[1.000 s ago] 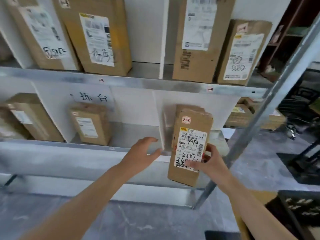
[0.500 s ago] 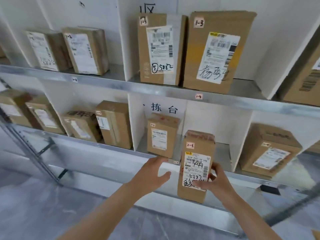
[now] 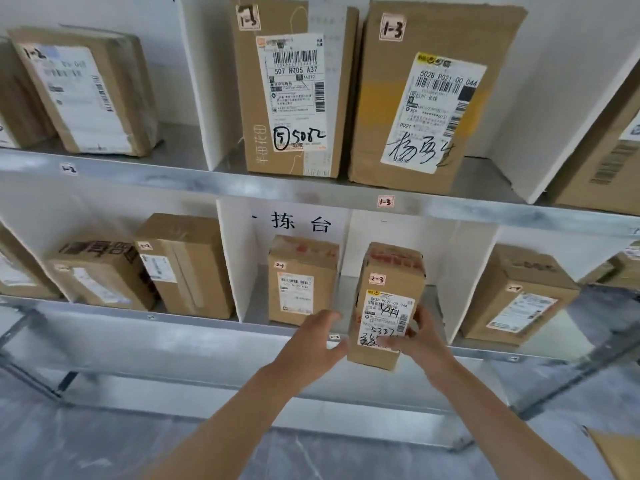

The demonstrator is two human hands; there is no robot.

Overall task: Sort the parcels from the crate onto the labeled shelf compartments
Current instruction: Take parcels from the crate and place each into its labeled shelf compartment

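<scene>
Gripping what, those right fingers?
— The parcel tagged 2-3. They curl round its right edge and the thumb lies across the bottom of its white label, so the right hand has it clamped low down.

And the left hand?
— Its fingers are loose and nearly straight, and they hold nothing. The thumb sits just beside the parcel's lower left corner. I cannot tell whether it touches.

Where is the parcel itself?
— Upright at the front of the lower shelf, at the mouth of the middle compartment. Its bottom end overlaps the metal front edge. Whether it rests on the shelf is unclear.

What else is in that compartment?
— One brown box, also tagged 2-3. It stands to the left of the parcel, near it but apart, between two white dividers.

And above?
— Two larger boxes marked 1-3, side by side, over a small 1-3 tag on the upper shelf's edge.
</scene>
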